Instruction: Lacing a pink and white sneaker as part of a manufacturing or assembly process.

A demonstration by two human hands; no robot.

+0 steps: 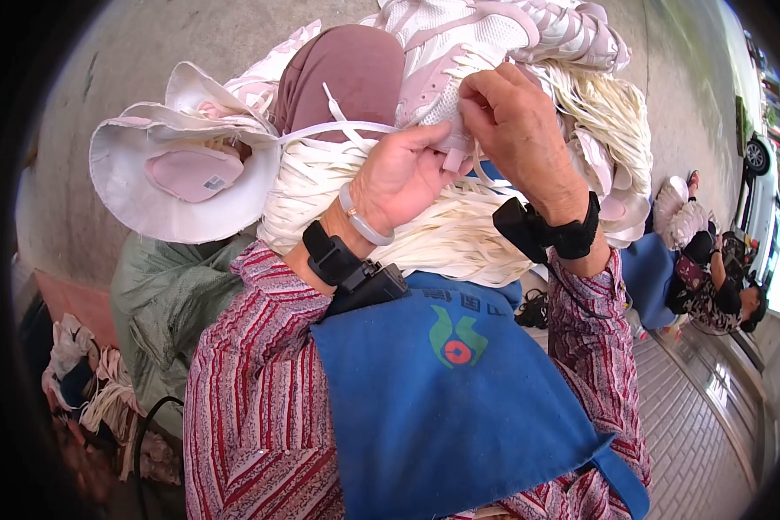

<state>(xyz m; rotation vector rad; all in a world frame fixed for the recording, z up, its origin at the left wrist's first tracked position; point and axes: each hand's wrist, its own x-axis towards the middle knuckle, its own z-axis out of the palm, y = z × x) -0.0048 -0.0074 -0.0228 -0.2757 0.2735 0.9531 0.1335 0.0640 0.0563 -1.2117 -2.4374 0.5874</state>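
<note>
A pink and white shoe upper [433, 97] lies across my lap, its mesh part and tongue toward me. My left hand [405, 173] is closed on its near end, thumb on top beside a small pink tab. From there a white shoelace [355, 126] runs left, its tip standing up over my knee. My right hand [522, 126] is closed in a pinch at the upper's right edge; what its fingertips hold is hidden behind the knuckles. Beneath both hands spreads a thick bundle of cream laces [407, 230].
More pink and white shoe uppers [459, 30] are piled beyond my hands. A white stack of uppers [186, 178] stands left of my knee [342, 74], above a green sack [160, 303]. A blue apron [442, 407] covers my front. Another person [711, 277] sits at right, near a parked car [767, 199].
</note>
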